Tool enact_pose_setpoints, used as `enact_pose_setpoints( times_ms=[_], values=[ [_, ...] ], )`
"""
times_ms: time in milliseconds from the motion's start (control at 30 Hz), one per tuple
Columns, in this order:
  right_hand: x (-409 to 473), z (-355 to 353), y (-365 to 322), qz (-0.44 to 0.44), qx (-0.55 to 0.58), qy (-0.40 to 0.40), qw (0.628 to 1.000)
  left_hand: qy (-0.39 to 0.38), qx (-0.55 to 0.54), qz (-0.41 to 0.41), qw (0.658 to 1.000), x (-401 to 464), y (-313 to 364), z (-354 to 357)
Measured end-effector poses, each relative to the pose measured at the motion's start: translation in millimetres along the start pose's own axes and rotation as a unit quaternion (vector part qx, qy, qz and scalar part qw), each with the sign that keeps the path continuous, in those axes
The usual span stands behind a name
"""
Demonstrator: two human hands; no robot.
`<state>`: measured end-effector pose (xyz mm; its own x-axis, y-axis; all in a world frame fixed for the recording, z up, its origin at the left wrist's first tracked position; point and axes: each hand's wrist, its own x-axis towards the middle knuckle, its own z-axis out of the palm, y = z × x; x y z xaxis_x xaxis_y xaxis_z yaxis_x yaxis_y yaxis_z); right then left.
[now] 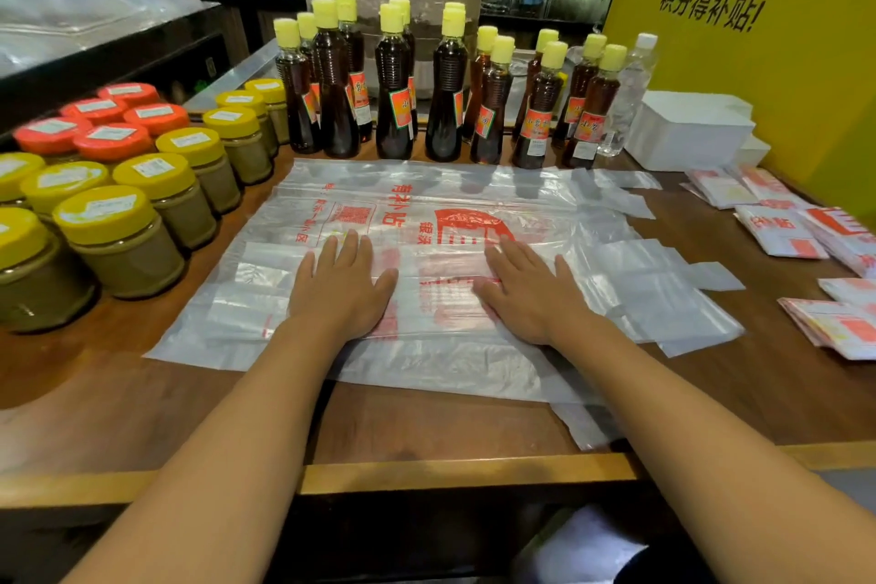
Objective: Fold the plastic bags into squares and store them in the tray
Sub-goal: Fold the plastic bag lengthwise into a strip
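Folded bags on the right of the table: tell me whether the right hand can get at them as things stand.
Probably yes. The right hand lies flat on the spread plastic bag, holding nothing, and only low bag plastic and bare table lie between it and the folded bags.

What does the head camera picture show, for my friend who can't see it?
Two open hands, left hand and right hand, press a plastic bag flat on a wooden table. Folded bags lie right; bottles stand behind.

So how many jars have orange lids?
5 orange-lidded jars, far left behind the yellow-lidded ones. More may be hidden off the left edge.
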<state>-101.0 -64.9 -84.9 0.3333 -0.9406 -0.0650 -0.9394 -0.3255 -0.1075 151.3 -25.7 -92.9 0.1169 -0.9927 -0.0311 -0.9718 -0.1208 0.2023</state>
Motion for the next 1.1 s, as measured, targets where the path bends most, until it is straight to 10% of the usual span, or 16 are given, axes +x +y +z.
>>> enact_pose_setpoints(
  times_ms=[733, 967, 1100],
  values=[
    [37, -44, -24, 0.027, -0.007, -0.024, 0.999, 0.095, -0.083, 0.009, 0.992, -7, -1, 3],
    [15, -44, -32, -0.062, 0.002, 0.202, 0.977, 0.272, -0.067, 0.094, 0.955, -19, 10, -11],
    [0, -30, -32, -0.087, 0.028, 0.244, 0.965, 0.210, -0.057, 0.169, 0.961, -46, 46, -22]
  ],
)
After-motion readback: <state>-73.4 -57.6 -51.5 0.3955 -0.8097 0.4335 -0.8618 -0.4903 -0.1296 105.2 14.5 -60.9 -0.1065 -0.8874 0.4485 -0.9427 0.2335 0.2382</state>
